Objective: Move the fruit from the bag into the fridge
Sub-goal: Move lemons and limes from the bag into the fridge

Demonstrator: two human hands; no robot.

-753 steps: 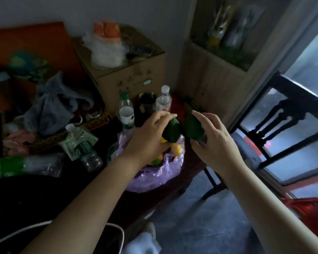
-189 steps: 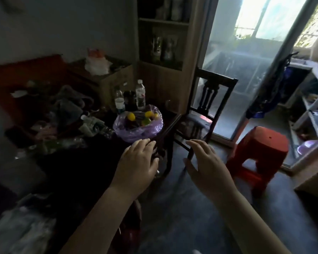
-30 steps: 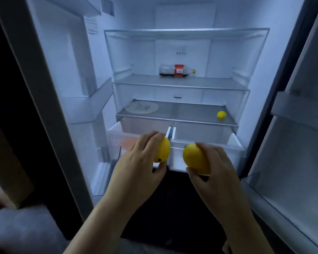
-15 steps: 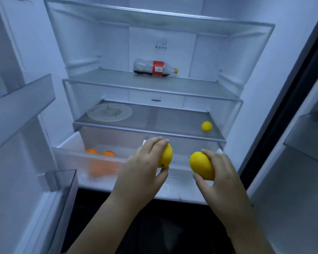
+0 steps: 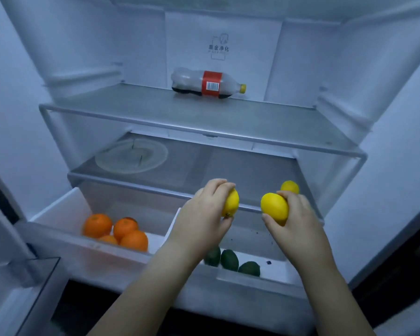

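The fridge stands open in front of me. My left hand (image 5: 201, 214) grips a yellow lemon (image 5: 231, 202), and my right hand (image 5: 298, 219) grips a second lemon (image 5: 274, 208). Both are held just in front of the lower glass shelf (image 5: 131, 181), above the open drawers. A third lemon (image 5: 289, 187) lies on that shelf at the right, behind my right hand. Several oranges (image 5: 117, 230) sit in the left drawer (image 5: 58, 214). Three dark green fruits (image 5: 230, 260) lie in the right drawer (image 5: 277, 270). The bag is not in view.
A cola bottle (image 5: 207, 84) with a red label lies on its side on the upper shelf (image 5: 180, 120). A round clear plate (image 5: 131, 155) rests on the lower shelf at the left. A door bin (image 5: 34, 275) juts out at lower left.
I have come closer to the fridge and both hands with their lemons have moved forward, up to the lower shelf's edge. The drawers with oranges and green fruits now show fully.
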